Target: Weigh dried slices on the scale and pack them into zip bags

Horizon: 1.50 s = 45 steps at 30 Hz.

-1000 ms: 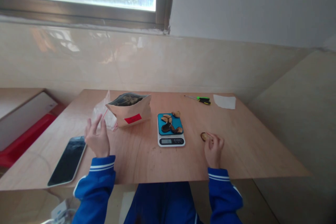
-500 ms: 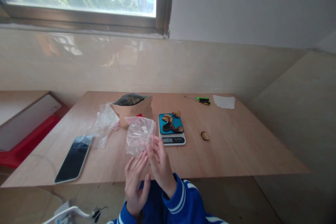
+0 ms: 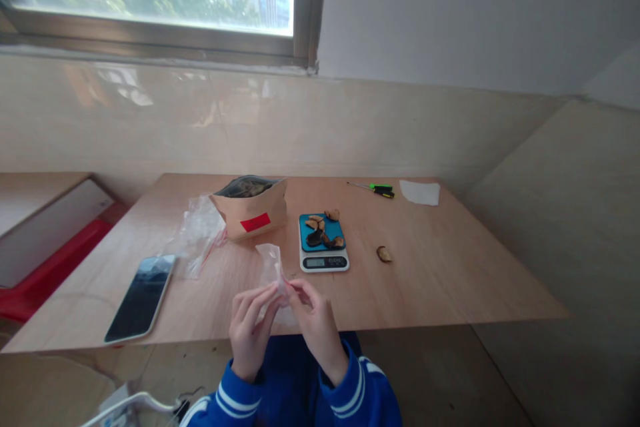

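At the near edge of the pale-brown wooden tabletop [image 3: 460, 273], the left hand [image 3: 249, 323] and the right hand [image 3: 315, 325] pinch a small, clear plastic bag [image 3: 271, 261] between their fingertips; the bag is located in from the middle of that edge, its lower part partly hidden by the fingers. A black-screened phone with a pale rim [image 3: 141, 300] lies flat at the near left corner. Beyond the hands, a white digital scale with a blue square platform [image 3: 324, 261] carries several dried brown slices [image 3: 315, 238]; its display is too small to read. One loose, curved brown slice [image 3: 384, 254] lies to the right of the scale. Crumpled clear plastic packaging [image 3: 200, 233] lies toward the left edge, beside an open, upright kraft-paper pouch with a red label [image 3: 250, 210]. Near the far edge lies a screwdriver with a green-and-black handle [image 3: 381, 187]; a white paper sheet [image 3: 420, 193] occupies the far right corner.
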Tool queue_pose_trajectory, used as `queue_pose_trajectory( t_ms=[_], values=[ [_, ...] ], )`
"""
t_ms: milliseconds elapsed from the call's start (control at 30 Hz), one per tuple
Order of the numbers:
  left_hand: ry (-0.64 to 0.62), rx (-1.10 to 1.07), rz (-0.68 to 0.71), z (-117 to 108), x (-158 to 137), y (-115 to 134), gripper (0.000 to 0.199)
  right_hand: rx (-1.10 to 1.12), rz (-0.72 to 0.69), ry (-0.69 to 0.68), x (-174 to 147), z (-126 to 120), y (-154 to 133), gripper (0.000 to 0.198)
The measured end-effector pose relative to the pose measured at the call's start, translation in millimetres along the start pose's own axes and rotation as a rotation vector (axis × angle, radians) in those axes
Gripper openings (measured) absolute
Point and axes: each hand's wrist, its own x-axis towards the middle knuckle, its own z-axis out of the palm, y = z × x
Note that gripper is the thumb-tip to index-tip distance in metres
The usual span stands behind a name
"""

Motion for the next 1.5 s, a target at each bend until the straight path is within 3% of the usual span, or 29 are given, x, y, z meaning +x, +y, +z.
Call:
queue_pose_trajectory(
  t_ms=[100,233,300,400,467,533,600,733,900,1000,1233,1400,1500],
  values=[
    [0.001,0.01,0.04,-4,5,-4,0.021,-0.027,0.039,0.051,2,-6,8,0.034],
    [0.093,0.042,-0.018,-12,17,-9,0.015,-0.079,0.085,0.253,17,-31,19,0.041],
    [0.115,0.063,-0.037,-15,22,-10,0.014,-0.127,0.044,0.234,29,-47,20,0.042],
    [0.104,0.074,-0.058,-15,28,-10,0.012,-0.206,-0.068,0.069,51,-68,22,0.042],
    [0.116,0.097,-0.094,-12,30,-9,0.012,-0.323,-0.146,0.162,69,-77,29,0.045],
    [0.123,0.114,-0.123,-8,31,-8,0.011,-0.502,-0.181,0.381,88,-78,43,0.049],
    [0.12,0.109,-0.137,-3,32,-7,0.009,-0.686,-0.146,0.511,105,-72,60,0.059],
    [0.076,0.068,-0.181,8,31,-6,0.007,-0.853,-0.039,0.514,124,-51,90,0.071],
    [0.01,-0.029,-0.351,21,23,-5,0.007,-0.822,-0.071,0.52,122,-49,100,0.046],
    [0.008,-0.041,-0.425,27,19,-6,0.009,-0.762,-0.099,0.485,118,-60,99,0.03],
    [-0.012,-0.097,-0.458,41,13,-7,0.01,-0.688,-0.11,0.498,116,-81,84,0.028],
    [-0.03,-0.151,-0.446,51,15,-11,0.013,-0.51,-0.139,0.473,111,-78,38,0.026],
    [-0.033,-0.15,-0.437,55,19,-10,0.015,-0.395,-0.245,0.339,102,-66,3,0.023]
  ],
)
